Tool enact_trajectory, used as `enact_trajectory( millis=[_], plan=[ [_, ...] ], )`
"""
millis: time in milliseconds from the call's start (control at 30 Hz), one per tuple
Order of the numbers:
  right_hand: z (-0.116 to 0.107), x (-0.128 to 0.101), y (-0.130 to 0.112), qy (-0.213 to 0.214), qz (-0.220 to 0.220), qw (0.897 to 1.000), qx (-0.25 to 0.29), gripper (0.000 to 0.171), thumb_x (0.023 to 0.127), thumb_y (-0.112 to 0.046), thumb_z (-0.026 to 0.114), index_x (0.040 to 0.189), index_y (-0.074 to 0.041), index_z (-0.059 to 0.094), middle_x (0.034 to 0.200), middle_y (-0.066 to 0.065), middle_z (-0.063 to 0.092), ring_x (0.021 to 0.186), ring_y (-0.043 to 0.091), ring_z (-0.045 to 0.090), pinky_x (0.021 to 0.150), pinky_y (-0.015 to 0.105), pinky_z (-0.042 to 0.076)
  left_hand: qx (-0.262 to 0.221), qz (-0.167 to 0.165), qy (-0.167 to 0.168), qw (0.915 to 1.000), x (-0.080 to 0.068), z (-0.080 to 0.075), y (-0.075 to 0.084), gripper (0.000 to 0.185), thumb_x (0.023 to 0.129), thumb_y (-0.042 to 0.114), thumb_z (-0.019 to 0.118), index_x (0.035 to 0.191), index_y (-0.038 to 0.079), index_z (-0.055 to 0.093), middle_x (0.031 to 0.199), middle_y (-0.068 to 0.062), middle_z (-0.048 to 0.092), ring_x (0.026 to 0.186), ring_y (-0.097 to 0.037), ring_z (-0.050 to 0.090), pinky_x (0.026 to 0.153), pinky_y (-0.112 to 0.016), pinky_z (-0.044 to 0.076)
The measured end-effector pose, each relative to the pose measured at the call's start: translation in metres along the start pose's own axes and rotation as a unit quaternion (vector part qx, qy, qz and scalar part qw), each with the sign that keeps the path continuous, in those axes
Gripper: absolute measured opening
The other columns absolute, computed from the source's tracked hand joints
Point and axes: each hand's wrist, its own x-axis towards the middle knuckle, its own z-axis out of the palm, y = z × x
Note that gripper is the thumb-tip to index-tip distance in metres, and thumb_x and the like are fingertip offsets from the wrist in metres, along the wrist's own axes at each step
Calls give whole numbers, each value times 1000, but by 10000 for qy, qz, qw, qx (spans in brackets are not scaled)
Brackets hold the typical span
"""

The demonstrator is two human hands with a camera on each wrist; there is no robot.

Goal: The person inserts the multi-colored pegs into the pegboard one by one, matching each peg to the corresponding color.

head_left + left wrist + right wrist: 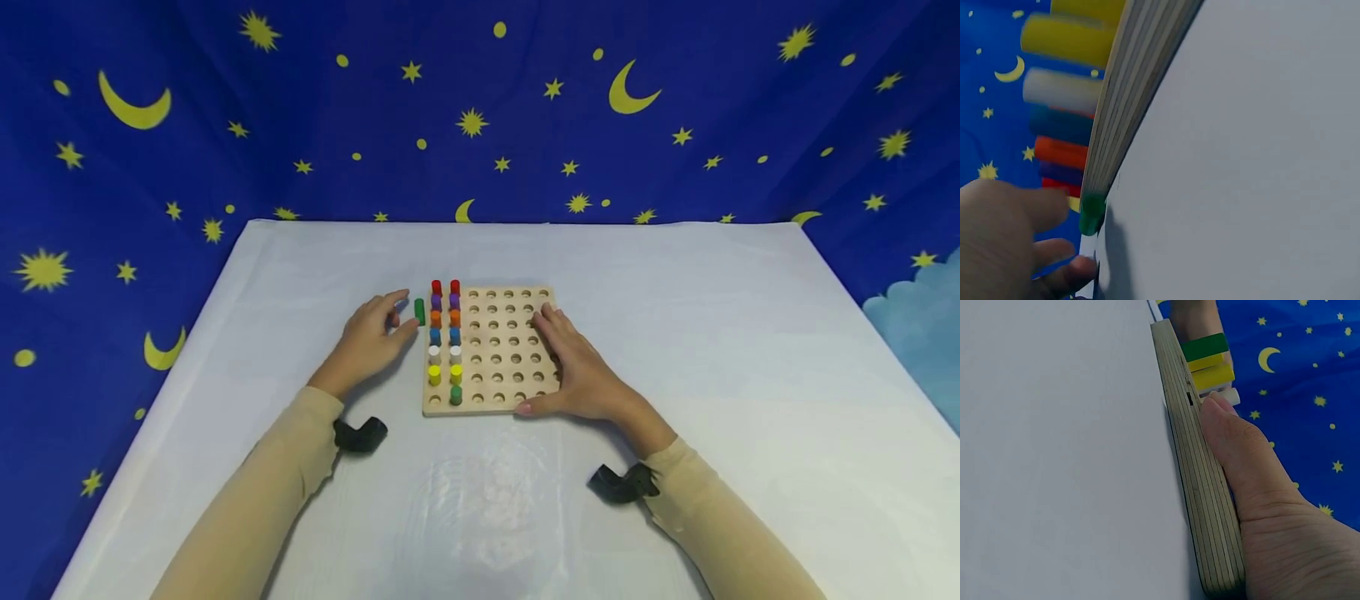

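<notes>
Green peg [419,312] stood upright just off my left hand's [371,340] loosely curled, empty grip, beside the pegboard [491,350] that my flat right hand [573,367] steadied.

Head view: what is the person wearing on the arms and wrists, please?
Both arms are covered by long, close-fitting beige sleeves, left and right, ending at the wrists. A small black device sits at each wrist, left and right. The left hand and right hand are bare: no gloves or rings visible.

Green peg [419,312] lies just left of pegboard [517,350].
</notes>
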Motion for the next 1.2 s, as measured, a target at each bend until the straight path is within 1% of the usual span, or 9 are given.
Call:
enact_trajectory(
  millis=[133, 233, 333, 433, 567, 667, 800, 1000, 1200],
  plan=[
    [1, 0, -1, 1, -31, 10000, 4, 136, 61, -60, 88, 161, -19, 7, 168, 2, -4, 156, 24, -4, 123, 55, 7, 472, -154, -298, 9983, 8, 0, -1, 59, 101, 38, 54, 150, 9, 40, 96, -9, 50, 93, -26, 44, 90, -46, 33],
    [0, 1, -1, -4, -41, 10000, -5, 136, 61, -59, 89, 161, -18, 7, 168, 2, -4, 156, 24, -4, 123, 55, 7, 541, -91, -198, 9983, 10, 1, -2, 53, 100, 37, 57, 145, 9, 47, 96, -9, 51, 92, -27, 44, 90, -46, 33],
    [0, 1, -1, -15, -34, 10000, -22, 136, 61, -59, 89, 161, -18, 7, 168, 2, -4, 156, 24, -4, 123, 55, 7, 365, -65, -82, 9993, 6, 2, -5, 51, 98, 36, 61, 139, 7, 52, 101, -10, 53, 96, -27, 46, 91, -45, 35],
    [0, 1, -1, -27, -23, 10000, -11, 136, 61, -60, 88, 161, -19, 6, 168, 2, -4, 156, 25, -4, 123, 55, 7, 86, -49, 7, 10000, -6, 1, -9, 52, 96, 37, 65, 134, 4, 55, 104, -10, 54, 98, -26, 47, 90, -42, 39],
    [0, 0, -1, -51, 25, 10000, -26, 136, 60, -62, 88, 161, -19, 6, 168, 2, -5, 156, 24, -5, 123, 55, 7, -247, 51, 270, 9993, -33, -1, -9, 48, 94, 37, 67, 128, 4, 59, 102, -7, 60, 90, -21, 50, 80, -35, 43],
    [-2, -1, 1, -47, 56, 9999, -77, 137, 60, -63, 87, 161, -20, 5, 168, 1, -5, 156, 23, -5, 122, 55, 7, -495, 273, 461, 9973, -54, 2, -4, 43, 91, 33, 73, 124, 6, 63, 100, -4, 65, 84, -17, 53, 73, -28, 45],
    [-4, -1, 4, -16, 48, 10000, -68, 136, 60, -62, 87, 161, -20, 6, 168, 2, -5, 156, 23, -5, 122, 56, 6, -726, 616, 390, 9947, -73, 11, 8, 42, 85, 29, 80, 120, 10, 66, 98, -1, 67, 82, -13, 55, 69, -24, 46],
    [-4, -1, 6, -29, 38, 10000, -11, 135, 61, -61, 88, 161, -19, 6, 168, 2, -5, 156, 23, -5, 122, 56, 7, -576, 835, 224, 9946, -80, 27, 18, 42, 81, 31, 83, 115, 15, 65, 94, 5, 65, 79, -10, 53, 69, -24, 46],
    [-4, -1, 7, 3, 45, 10000, -38, 134, 62, -60, 88, 161, -18, 7, 168, 3, -4, 156, 23, -5, 122, 56, 7, -991, 926, 440, 9898, -80, 37, 23, 36, 80, 18, 84, 108, 14, 62, 91, 2, 62, 75, -12, 51, 65, -23, 43]
  ],
)
